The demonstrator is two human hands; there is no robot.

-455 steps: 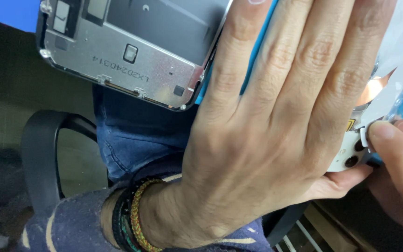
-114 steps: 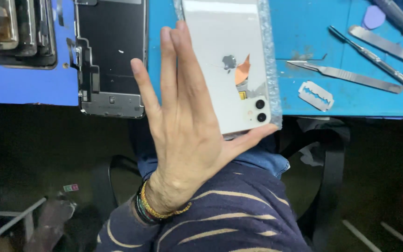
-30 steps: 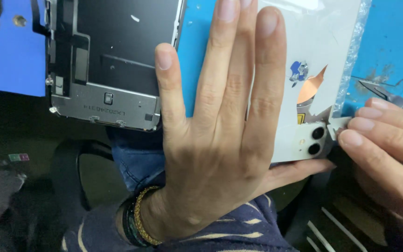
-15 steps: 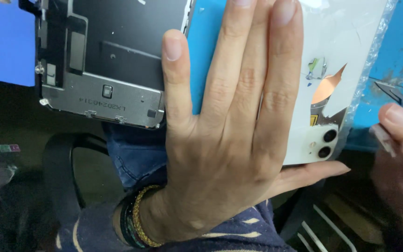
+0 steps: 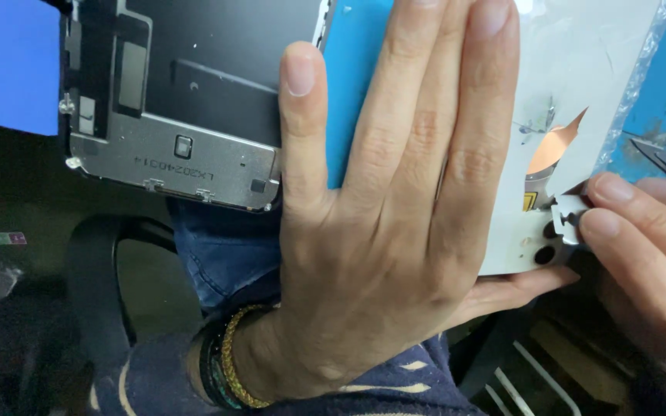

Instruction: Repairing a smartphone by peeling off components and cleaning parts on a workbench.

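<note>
The blue work surface [image 5: 9, 69] carried a dark phone screen panel with a grey metal backplate [image 5: 186, 108] at the far left. Right of it, the left hand [image 5: 395, 231] lay flat, fingers spread and grasping nothing, pinning the white phone back cover with cracked glass [image 5: 580, 85] at the near edge. Half a second before, the right hand [image 5: 649, 246] had sat back; now it had closed in, fingers pinching a small razor blade [image 5: 570, 219] against the cover's camera corner, so scraping looked to be resuming.
</note>
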